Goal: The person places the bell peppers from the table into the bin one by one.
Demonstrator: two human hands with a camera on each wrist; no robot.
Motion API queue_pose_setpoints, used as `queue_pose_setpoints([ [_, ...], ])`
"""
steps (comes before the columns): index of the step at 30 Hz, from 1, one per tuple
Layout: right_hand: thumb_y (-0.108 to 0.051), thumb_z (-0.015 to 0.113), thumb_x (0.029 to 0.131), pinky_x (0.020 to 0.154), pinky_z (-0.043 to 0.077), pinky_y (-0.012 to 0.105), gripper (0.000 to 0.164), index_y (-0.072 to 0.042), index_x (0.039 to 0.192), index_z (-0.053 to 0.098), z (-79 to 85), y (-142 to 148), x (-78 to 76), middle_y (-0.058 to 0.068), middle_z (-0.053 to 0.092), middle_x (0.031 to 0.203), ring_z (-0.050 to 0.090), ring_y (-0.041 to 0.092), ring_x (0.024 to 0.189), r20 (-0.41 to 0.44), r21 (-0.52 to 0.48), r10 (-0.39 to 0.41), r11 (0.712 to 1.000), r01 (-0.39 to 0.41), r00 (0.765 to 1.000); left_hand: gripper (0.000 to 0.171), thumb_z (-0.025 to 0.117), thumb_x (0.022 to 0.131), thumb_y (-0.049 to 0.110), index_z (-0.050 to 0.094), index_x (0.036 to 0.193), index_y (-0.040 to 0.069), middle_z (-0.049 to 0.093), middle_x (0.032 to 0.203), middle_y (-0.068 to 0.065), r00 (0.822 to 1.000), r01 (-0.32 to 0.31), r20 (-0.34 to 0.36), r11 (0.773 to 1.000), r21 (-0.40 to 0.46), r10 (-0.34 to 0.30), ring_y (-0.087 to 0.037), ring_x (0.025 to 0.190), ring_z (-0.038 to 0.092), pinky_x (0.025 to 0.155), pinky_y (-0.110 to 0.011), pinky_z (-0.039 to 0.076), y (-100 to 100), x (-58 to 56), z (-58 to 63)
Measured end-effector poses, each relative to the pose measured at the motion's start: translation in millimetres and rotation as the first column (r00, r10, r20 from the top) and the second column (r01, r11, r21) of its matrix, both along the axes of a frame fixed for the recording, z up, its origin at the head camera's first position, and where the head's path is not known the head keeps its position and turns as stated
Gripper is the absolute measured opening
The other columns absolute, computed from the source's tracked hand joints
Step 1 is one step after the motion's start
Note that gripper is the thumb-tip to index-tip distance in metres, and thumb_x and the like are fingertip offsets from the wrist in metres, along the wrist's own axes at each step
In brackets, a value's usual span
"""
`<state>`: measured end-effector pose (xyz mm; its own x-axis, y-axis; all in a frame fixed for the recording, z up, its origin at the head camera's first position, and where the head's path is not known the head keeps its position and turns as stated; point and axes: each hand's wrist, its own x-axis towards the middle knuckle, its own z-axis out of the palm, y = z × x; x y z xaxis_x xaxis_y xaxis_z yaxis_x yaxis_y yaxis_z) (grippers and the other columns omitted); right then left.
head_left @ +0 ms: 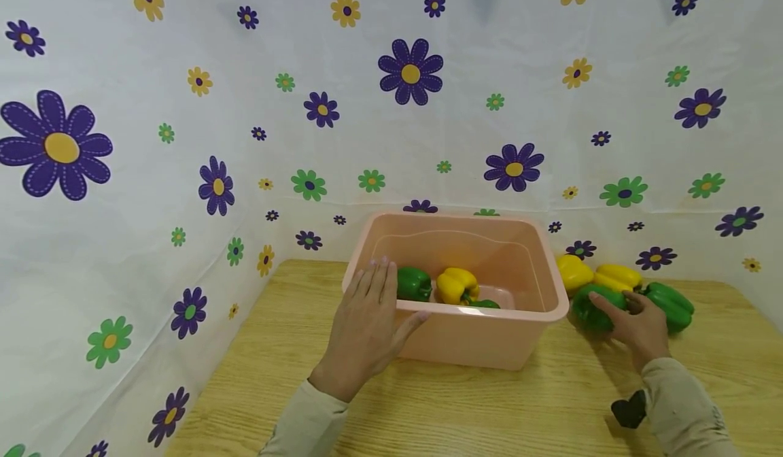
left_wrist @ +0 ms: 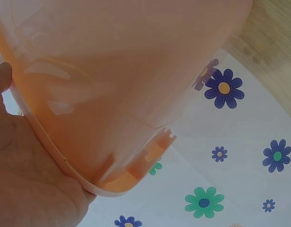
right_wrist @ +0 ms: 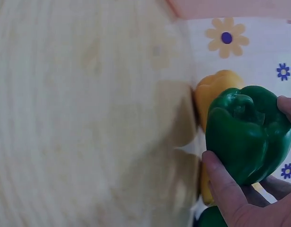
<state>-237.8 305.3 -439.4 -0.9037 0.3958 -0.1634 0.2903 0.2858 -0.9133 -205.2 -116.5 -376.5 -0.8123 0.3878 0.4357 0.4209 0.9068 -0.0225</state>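
Observation:
My left hand (head_left: 366,331) lies across the near left corner of a pink plastic bin (head_left: 471,338), fingers straight over the rim and thumb apart from them. In the left wrist view its palm rests against the bin's rim (left_wrist: 65,165). To the right of the bin, my right hand (head_left: 644,328) grips a green bell pepper (right_wrist: 244,137) between thumb and fingers, its stem side showing in the right wrist view. Two yellow bell peppers, one by the bin (head_left: 573,273) and one farther right (head_left: 619,277), lie behind it. Another green bell pepper (head_left: 671,306) lies just right of the hand.
Inside the bin are a green bell pepper (head_left: 414,284), a yellow bell pepper (head_left: 457,285) and part of another green one (head_left: 485,304) behind the front wall. A flowered white sheet (head_left: 349,144) stands behind and left of the wooden table (head_left: 465,409).

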Motion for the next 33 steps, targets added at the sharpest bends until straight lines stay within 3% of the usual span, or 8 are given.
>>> queue_pose_setpoints([
  [2,-0.055,0.067,0.093,0.071,0.06,0.023,0.104,0.001,0.161,0.012,3.5,1,1.0,0.032,0.018,0.161,0.037,0.046,0.138,-0.023,-0.026,0.005,1.0,-0.006,1.0,0.088,0.046,0.101,0.062,0.036,0.152,-0.008,0.034,0.159,-0.024,1.0,0.011,-0.027,1.0,0.0,-0.011,-0.036,0.148,0.031,0.123,-0.045,0.022,0,-0.4,-0.4],
  [5,-0.053,0.067,0.093,0.067,0.058,0.018,0.102,0.0,0.161,0.012,9.8,1,2.5,0.031,0.018,0.162,0.036,0.045,0.139,-0.046,-0.051,0.002,0.999,-0.005,0.999,0.087,0.047,0.101,0.061,0.037,0.151,-0.009,0.036,0.158,-0.025,0.999,0.022,-0.049,1.0,-0.002,-0.022,-0.037,0.147,0.033,0.123,-0.046,0.024,-1,-0.9,-0.6],
  [11,-0.051,0.068,0.093,0.068,0.059,0.018,0.099,-0.006,0.163,0.013,26.4,-4,3.7,0.026,0.02,0.163,0.043,0.04,0.132,-0.078,-0.116,-0.037,0.993,0.028,0.996,0.088,0.046,0.101,0.062,0.037,0.152,-0.009,0.035,0.158,-0.024,0.999,0.019,-0.047,1.0,-0.005,-0.019,-0.036,0.148,0.033,0.123,-0.046,0.023,-1,-1.1,-0.9],
  [18,-0.05,0.072,0.09,0.065,0.058,0.017,0.098,-0.012,0.163,0.018,46.3,-10,5.0,0.022,0.015,0.166,0.031,0.047,0.145,-0.141,-0.235,-0.092,0.97,0.057,0.986,0.088,0.047,0.101,0.062,0.036,0.152,-0.009,0.035,0.158,-0.024,0.999,0.018,-0.045,1.0,-0.009,-0.019,-0.037,0.148,0.033,0.123,-0.046,0.023,-1,-0.6,-0.4],
  [23,-0.05,0.073,0.089,0.063,0.056,0.013,0.097,-0.013,0.162,0.023,59.2,-16,6.4,0.02,0.02,0.164,0.034,0.04,0.145,-0.197,-0.275,-0.109,0.96,0.052,0.974,0.088,0.047,0.101,0.062,0.036,0.152,-0.009,0.034,0.159,-0.024,0.999,0.019,-0.036,1.0,-0.007,-0.019,-0.037,0.148,0.032,0.123,-0.046,0.023,-2,-0.3,-0.3],
  [28,-0.038,0.079,0.088,0.066,0.059,0.019,0.089,-0.011,0.159,0.032,69.5,-23,10.5,0.005,0.046,0.136,0.055,0.02,0.122,-0.312,-0.387,-0.135,0.922,0.005,0.94,0.088,0.047,0.101,0.062,0.036,0.152,-0.009,0.034,0.159,-0.024,0.999,0.017,-0.034,1.0,-0.005,-0.017,-0.036,0.148,0.032,0.123,-0.046,0.022,-2,-0.4,-0.5],
  [31,-0.031,0.08,0.089,0.066,0.06,0.022,0.083,-0.008,0.156,0.037,74.8,-29,13.3,-0.006,0.048,0.12,0.06,0.01,0.104,-0.381,-0.428,-0.148,0.903,-0.032,0.912,0.088,0.047,0.101,0.062,0.036,0.152,-0.009,0.034,0.159,-0.024,0.999,0.018,-0.034,1.0,-0.004,-0.018,-0.036,0.148,0.031,0.123,-0.046,0.022,-2,-0.6,-0.7],
  [33,-0.029,0.079,0.09,0.066,0.06,0.022,0.08,-0.007,0.155,0.038,78.4,-32,14.9,-0.004,0.048,0.119,0.06,0.007,0.099,-0.417,-0.434,-0.151,0.9,-0.05,0.896,0.088,0.046,0.101,0.062,0.035,0.152,-0.009,0.033,0.159,-0.024,0.999,0.017,-0.033,1.0,-0.004,-0.017,-0.036,0.149,0.031,0.123,-0.046,0.022,-2,-0.7,-1.0],
])
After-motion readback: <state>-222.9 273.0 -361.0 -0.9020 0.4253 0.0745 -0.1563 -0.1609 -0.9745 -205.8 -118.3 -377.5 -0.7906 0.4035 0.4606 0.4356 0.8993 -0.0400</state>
